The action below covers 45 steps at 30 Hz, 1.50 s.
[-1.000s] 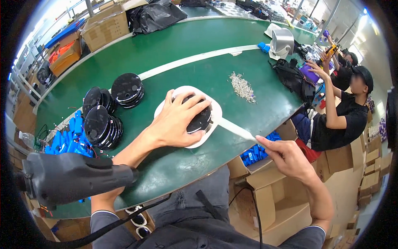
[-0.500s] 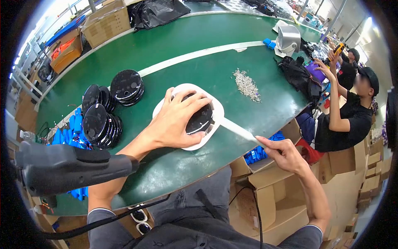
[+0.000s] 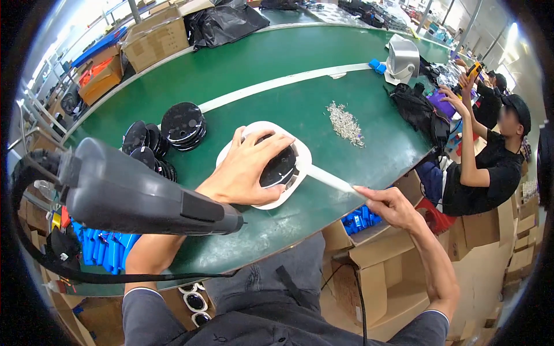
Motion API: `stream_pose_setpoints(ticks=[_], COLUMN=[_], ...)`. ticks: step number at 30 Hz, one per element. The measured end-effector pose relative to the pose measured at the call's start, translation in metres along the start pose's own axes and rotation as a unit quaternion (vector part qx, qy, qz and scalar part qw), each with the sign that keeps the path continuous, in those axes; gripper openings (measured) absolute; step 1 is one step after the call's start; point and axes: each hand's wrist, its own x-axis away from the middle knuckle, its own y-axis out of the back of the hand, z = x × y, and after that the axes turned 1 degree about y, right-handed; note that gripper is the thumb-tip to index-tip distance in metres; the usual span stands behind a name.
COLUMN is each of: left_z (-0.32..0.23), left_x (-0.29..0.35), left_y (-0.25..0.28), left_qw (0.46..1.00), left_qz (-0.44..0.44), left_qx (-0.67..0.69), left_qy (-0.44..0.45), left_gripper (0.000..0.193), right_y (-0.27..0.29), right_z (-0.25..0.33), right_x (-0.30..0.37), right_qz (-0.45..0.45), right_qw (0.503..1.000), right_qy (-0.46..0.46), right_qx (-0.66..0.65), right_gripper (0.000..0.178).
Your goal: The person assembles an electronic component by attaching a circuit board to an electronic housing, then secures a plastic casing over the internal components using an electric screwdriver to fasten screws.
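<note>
A white rounded housing (image 3: 302, 153) lies on the green table before me, with a glossy black disc (image 3: 279, 168) set in its ring. My left hand (image 3: 251, 164) spans the disc, fingers over its far side and thumb at its near edge; the palm hides part of both. From the housing's right side a flat white handle (image 3: 332, 178) sticks out toward the table's edge. The end of that handle is held between the thumb and fingers of my right hand (image 3: 392, 206). Over my left forearm hangs a dark grey power-tool-like device (image 3: 144, 190) on a black cable.
Stacks of black discs (image 3: 183, 126) stand at left, near blue wrapped battery packs (image 3: 104, 249). A pile of small screws (image 3: 346, 124) lies right of the housing. A silver lamp-like unit (image 3: 403, 57) and black bag (image 3: 420, 109) are farther right, beside a co-worker (image 3: 485, 155). Open cardboard boxes (image 3: 375, 277) sit below.
The hanging dark device has swung up and right, looking larger and covering more of the left forearm and the nearer disc stack. My hands, the housing and its handle stay nearly in place.
</note>
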Motion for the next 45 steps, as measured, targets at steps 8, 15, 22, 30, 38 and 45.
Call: stream_pose_setpoints(ticks=[8,15,22,30,38,45], left_z=[0.006,-0.002,-0.003,-0.002,-0.005,-0.005], left_x=[0.000,-0.002,-0.001,0.001,0.001,0.000], left_y=[-0.003,-0.009,-0.008,-0.010,-0.010,-0.014], left_qw=[0.996,0.998,0.998,0.998,0.997,0.998], left_qz=[0.025,0.050,0.055,0.054,0.052,0.040], left_qx=[0.072,-0.005,-0.022,-0.027,-0.037,-0.028], left_qy=[-0.036,-0.034,-0.032,-0.029,-0.033,-0.032], left_gripper=[0.089,0.086,0.087,0.087,0.087,0.085], right_y=[-0.007,0.020,0.022,0.022,0.020,0.018], right_z=[0.017,0.052,0.063,0.071,0.057,0.066], right_x=[-0.021,0.018,0.024,0.029,0.026,0.018], right_qz=[0.013,-0.083,-0.108,-0.068,-0.047,-0.033], right_qw=[0.990,0.992,0.979,0.976,0.989,0.991], right_qy=[0.128,0.052,0.047,0.021,-0.011,-0.069], right_qx=[0.062,0.081,0.168,0.203,0.138,0.107], right_gripper=[0.044,0.038,0.036,0.035,0.029,0.026])
